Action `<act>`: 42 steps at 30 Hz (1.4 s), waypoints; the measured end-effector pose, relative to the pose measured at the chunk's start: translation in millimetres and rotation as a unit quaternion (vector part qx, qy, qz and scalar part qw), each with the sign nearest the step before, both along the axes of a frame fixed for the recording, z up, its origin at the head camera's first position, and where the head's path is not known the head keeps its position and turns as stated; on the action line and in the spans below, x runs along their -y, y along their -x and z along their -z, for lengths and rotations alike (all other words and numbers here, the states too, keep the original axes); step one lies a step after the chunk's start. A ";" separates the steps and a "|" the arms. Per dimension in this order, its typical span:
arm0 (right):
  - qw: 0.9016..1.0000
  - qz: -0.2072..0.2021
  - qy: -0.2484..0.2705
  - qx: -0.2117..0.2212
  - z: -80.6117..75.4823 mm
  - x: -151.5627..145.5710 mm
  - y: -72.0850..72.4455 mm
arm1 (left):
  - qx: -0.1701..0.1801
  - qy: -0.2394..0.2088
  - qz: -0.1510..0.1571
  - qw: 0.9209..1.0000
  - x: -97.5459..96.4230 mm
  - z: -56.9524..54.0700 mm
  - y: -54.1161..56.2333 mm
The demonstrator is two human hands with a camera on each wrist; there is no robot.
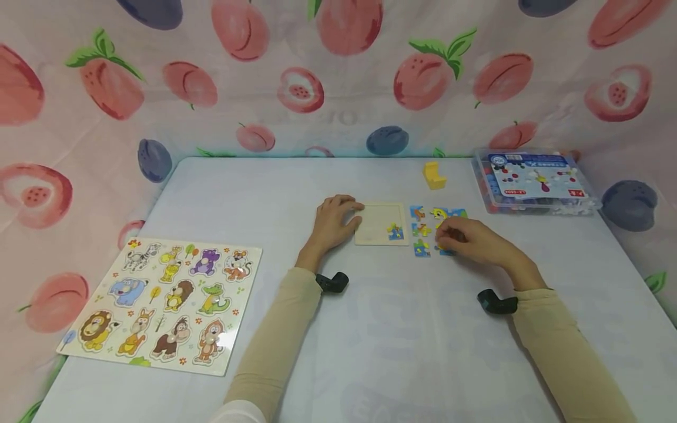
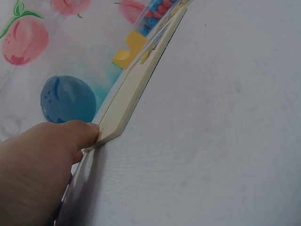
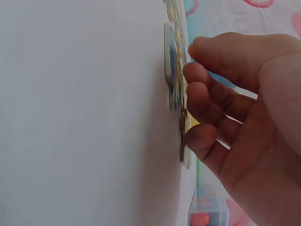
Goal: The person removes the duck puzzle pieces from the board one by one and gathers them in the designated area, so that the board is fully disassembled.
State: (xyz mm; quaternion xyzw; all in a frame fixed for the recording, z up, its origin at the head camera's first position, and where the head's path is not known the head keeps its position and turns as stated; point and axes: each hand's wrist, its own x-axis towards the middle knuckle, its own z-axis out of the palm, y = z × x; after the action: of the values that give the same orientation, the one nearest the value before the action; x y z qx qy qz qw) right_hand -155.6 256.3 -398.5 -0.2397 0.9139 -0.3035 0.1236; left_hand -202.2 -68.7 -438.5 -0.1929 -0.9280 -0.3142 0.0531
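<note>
A shallow wooden puzzle tray (image 1: 378,226) lies mid-table, with one blue-and-yellow jigsaw piece (image 1: 395,231) in its lower right corner. My left hand (image 1: 333,225) touches the tray's left side, thumb on the edge and index finger by the upper corner. In the left wrist view the thumb (image 2: 87,133) rests against the tray's rim. Right of the tray lie several loose jigsaw pieces (image 1: 421,230). Over their right part hovers my right hand (image 1: 473,241), fingers loosely bent. In the right wrist view its fingertips (image 3: 197,94) are close to the pieces, with nothing visibly held; some pieces are hidden beneath it.
An animal peg puzzle board (image 1: 169,305) lies at the left. A yellow toy block (image 1: 434,175) stands near the back edge. At the back right is a clear plastic box (image 1: 536,181) of colored parts. A fruit-print cloth (image 1: 344,88) hangs behind the table.
</note>
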 end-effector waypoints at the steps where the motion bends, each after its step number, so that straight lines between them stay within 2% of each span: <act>1: 1.000 -0.001 0.002 -0.001 1.0 1.8 0.4 | 0.000 0.001 0.000 1.000 0.2 0.6 0.1; 10: 0.999 -0.024 0.031 -0.009 5.6 30.9 4.8 | 0.003 0.002 -0.003 1.000 1.8 5.6 -1.1; 20: 0.997 -0.051 0.053 -0.021 8.6 63.9 17.1 | 0.004 -0.002 0.002 1.000 2.4 6.3 -4.2; 31: 0.995 -0.079 -0.020 -0.052 0.1 91.2 23.6 | 0.002 0.003 0.004 1.000 0.9 5.9 -4.7; 36: 0.995 -0.058 -0.047 -0.059 -5.0 91.8 22.5 | 0.001 0.009 0.005 1.000 1.1 2.1 -2.3; 42: 0.997 -0.043 -0.042 -0.057 -7.9 85.7 22.6 | -0.001 0.010 -0.002 1.000 1.4 -1.1 -0.8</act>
State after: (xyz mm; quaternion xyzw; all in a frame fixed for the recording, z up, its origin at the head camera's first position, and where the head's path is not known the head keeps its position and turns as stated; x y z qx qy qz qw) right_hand -178.2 170.6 -390.6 -0.2902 0.9203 -0.2452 0.0940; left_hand -201.4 -70.2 -437.4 -0.1918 -0.9314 -0.3049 0.0524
